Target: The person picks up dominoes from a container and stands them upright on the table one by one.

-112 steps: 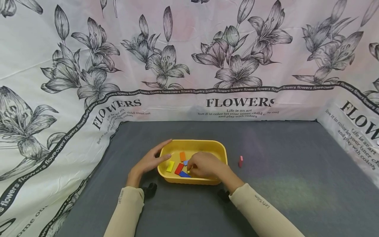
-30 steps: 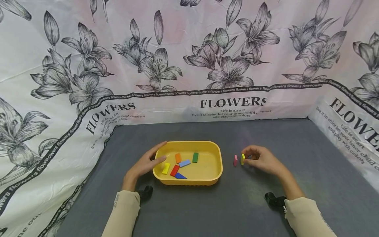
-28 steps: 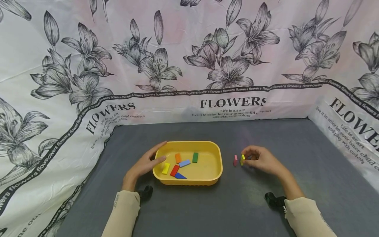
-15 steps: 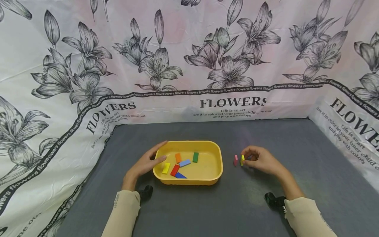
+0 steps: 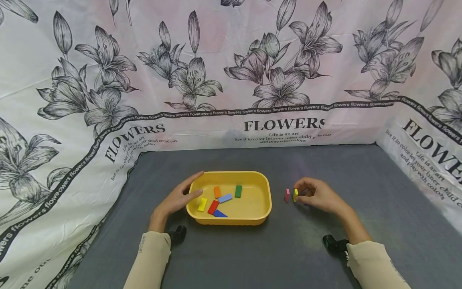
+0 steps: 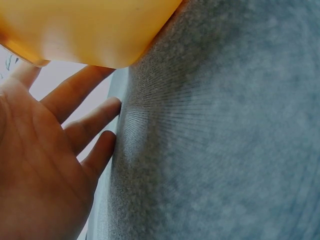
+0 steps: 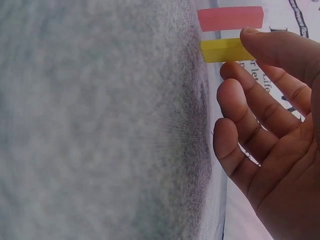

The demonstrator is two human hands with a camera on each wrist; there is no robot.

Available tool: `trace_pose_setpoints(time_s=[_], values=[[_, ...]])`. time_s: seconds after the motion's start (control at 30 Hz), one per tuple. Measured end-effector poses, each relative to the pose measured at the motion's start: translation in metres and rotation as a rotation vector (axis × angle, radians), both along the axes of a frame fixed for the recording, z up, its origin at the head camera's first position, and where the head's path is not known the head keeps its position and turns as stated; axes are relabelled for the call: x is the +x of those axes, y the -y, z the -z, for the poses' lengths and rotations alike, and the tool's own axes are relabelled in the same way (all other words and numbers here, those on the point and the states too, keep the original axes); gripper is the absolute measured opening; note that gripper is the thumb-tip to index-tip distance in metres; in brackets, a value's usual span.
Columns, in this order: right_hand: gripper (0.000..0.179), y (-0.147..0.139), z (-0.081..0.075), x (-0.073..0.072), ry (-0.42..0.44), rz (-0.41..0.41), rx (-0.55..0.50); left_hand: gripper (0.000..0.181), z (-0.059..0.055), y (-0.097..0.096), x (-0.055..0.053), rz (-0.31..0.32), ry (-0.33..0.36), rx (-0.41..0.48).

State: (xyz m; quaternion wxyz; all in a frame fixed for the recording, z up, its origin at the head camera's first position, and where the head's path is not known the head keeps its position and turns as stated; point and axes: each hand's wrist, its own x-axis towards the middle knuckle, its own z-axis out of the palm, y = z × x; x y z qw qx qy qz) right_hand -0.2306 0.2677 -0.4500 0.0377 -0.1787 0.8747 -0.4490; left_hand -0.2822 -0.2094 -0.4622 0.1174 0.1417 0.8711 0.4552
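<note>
In the head view, my left hand (image 5: 179, 199) rests on the left end of a yellow plastic tray (image 5: 249, 218), thumb over its rim. Its fingers are spread and fairly straight in the left wrist view, fingertips at the tray's wall. My right hand (image 5: 319, 194) pinches a yellow domino block (image 7: 225, 50) between thumb and fingers, upright with its lower end at the tabletop. A pink domino block (image 7: 231, 18) stands upright beside it, a small gap between the two. The right hand's other fingers are loosely bent.
Inside the tray lie an orange block (image 5: 217, 192), a light blue block (image 5: 225, 198), a green block (image 5: 238, 191), a red block (image 5: 213, 207), a dark blue block (image 5: 220, 214) and another yellow block (image 5: 202, 204). A flower-printed cloth (image 5: 216, 138) borders the grey table (image 5: 252, 257).
Earlier my right hand reached into the tray; it has since moved right and out with the yellow domino block, to beside the pink one. Over the last second both hands stay nearly still.
</note>
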Motion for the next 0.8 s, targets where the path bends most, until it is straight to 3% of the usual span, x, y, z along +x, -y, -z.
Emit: trace_pose_setpoints(time_s=[0.17, 0.5, 0.8], values=[[0.031, -0.001, -0.002, 0.0, -0.009, 0.003, 0.014, 0.066, 0.0, -0.001, 0.0, -0.005, 0.003, 0.002], [0.039, 0.01, -0.016, -0.003, -0.158, 0.104, 0.107, 0.067, -0.001, 0.0, 0.001, -0.012, 0.003, -0.002], [0.034, 0.047, -0.028, -0.004, -0.254, 0.042, 0.039, 0.067, 0.0, 0.0, 0.0, 0.0, -0.007, -0.01]])
